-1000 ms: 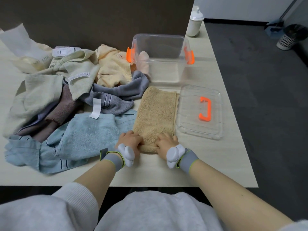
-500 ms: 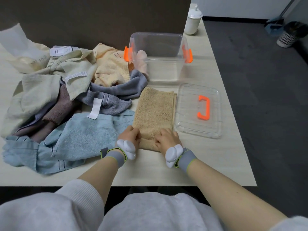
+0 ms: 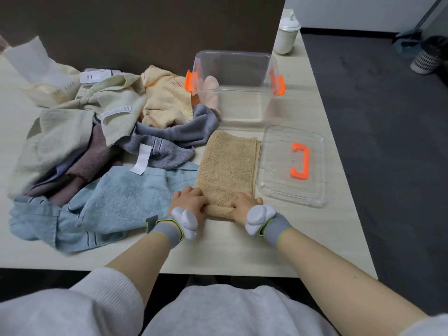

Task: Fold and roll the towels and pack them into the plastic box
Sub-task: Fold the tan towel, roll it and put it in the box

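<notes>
My lap and grey sleeves at the bottom edge, forearms reaching out over the near edge of the table (image 3: pixel 242 258).

Left hand (image 3: pixel 190 198) and right hand (image 3: pixel 244 202) both on the near end of the tan towel (image 3: pixel 228 166). Fingers of both hands curled over the small roll formed at that end, gripping it; left on the roll's left end, right on its right end. White sensor pods and grey wristbands on both wrists.

The tan towel is a folded strip lying flat on the table, long axis running away from me toward the box, tilted slightly right at the far end. The roll's axis runs left-right, across the strip. Unrolled part lies flat beyond my knuckles.

Just right of the strip: clear lid (image 3: pixel 293 166), flat on the table, orange handle up. Its left edge is just beside the towel's right edge; can't tell if they touch.

Left of the strip: light blue towel (image 3: pixel 116 202), spread and rumpled, its right edge meeting the tan strip near my left hand. Behind it the loose pile: grey towel (image 3: pixel 169 139), brown towel (image 3: pixel 94 156), pale green towel (image 3: pixel 72 127), yellow towel (image 3: pixel 167 98).

Further out, past the strip's far end: clear plastic box (image 3: pixel 242 76), open, orange latches on both ends. One rolled pink towel (image 3: pixel 211 93) inside at its left end.

Far corner of the table: white lidded container (image 3: pixel 287 37).
</notes>
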`<state>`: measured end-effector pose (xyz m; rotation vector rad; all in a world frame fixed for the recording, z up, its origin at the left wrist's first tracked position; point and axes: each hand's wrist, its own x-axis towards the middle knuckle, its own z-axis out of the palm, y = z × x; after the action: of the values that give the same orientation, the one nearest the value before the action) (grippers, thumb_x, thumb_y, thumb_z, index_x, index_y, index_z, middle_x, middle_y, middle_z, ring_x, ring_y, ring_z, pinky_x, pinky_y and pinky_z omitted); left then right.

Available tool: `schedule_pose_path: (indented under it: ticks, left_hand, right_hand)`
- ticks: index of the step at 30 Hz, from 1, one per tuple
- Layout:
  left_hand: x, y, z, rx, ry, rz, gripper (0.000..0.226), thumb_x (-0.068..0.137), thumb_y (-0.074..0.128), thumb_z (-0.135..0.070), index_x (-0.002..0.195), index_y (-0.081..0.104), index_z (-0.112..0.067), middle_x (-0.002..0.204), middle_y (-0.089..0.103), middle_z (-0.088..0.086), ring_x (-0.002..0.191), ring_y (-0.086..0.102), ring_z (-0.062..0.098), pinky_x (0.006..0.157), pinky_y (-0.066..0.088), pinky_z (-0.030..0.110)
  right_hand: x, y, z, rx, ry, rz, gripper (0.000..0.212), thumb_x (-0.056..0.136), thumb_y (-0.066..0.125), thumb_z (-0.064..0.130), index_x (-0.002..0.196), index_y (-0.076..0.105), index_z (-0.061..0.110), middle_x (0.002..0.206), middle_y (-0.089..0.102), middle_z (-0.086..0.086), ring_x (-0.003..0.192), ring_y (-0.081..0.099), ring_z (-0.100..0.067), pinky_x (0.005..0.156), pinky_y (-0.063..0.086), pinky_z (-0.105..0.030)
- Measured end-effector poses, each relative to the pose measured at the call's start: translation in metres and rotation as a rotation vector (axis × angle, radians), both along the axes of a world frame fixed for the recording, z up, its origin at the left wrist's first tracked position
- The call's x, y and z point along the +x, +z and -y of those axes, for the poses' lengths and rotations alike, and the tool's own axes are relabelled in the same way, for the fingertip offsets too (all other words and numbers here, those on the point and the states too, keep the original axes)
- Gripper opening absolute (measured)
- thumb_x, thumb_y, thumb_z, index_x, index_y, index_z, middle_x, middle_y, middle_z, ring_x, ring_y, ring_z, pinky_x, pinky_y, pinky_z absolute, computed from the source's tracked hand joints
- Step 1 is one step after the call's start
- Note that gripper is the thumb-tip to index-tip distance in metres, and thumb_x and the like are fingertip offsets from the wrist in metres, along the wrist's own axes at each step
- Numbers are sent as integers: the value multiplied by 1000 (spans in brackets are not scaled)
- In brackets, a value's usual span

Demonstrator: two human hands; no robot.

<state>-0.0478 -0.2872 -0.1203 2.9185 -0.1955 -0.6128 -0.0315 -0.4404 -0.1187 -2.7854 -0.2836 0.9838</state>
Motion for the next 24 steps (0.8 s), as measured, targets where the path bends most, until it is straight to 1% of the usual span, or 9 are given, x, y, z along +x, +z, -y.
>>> schedule_pose_path:
  ticks: [3,6,11,14,16,18,20,22,24]
  left_hand:
    - [9,4,1,49,-32,-80,31,97,39,-25,122,57,-29,127,53,-7,127,36,19,101,25,31]
    - [16,6,1,118,-64,-132,34,96,38,-20,125,52,-29,128,54,-6,127,38,19,100,28,33]
    - [27,7,1,-19,-10,-90,37,89,51,-15,125,48,-24,128,46,3,113,52,31,88,37,32]
    - [22,3,3,-89,-52,128,26,86,55,-18,111,62,-20,119,51,1,109,52,27,77,18,23]
    - [16,0,3,-120,-96,152,25,86,52,-24,106,67,-21,115,57,-2,113,51,22,73,11,21]
    - [15,-3,0,-100,-85,75,30,87,50,-25,113,65,-24,119,58,-5,119,47,19,83,17,24]
    - [23,-5,-2,-43,-58,2,35,88,52,-20,122,59,-27,125,56,-7,124,43,16,98,21,23]
    - [34,-4,0,-20,-17,-38,38,89,52,-19,126,57,-28,130,56,-5,127,43,16,104,27,23]
    - [39,0,3,-53,50,-47,37,90,53,-19,125,58,-28,132,55,-2,128,45,18,107,31,24]
  right_hand:
    - [-9,-1,-2,99,-22,218,30,89,46,15,118,55,17,131,44,-3,129,34,-22,103,25,-34]
    - [-17,-5,-3,161,95,321,30,91,45,15,121,53,12,128,48,-6,126,38,-23,104,23,-33]
    - [8,-1,-2,171,1,100,29,94,43,8,117,62,7,122,59,-16,115,53,-29,90,39,-30]
    - [23,0,-1,186,-90,-20,28,93,48,9,114,63,1,110,63,-14,92,53,-21,67,35,-24]
    - [25,-3,0,244,-151,7,25,90,50,7,111,63,2,108,62,-14,90,49,-17,68,35,-23]
    - [21,-6,2,301,-150,163,22,87,52,6,104,65,2,113,61,-14,100,55,-23,80,39,-28]
    - [13,-14,3,339,6,378,17,83,54,6,87,69,-1,100,62,-18,98,57,-32,86,45,-36]
    - [5,-24,8,341,149,468,12,67,66,11,67,67,-1,80,62,-16,84,58,-33,75,53,-38]
    - [4,-28,11,327,227,489,17,48,76,7,60,64,5,72,61,-10,80,51,-26,65,54,-28]
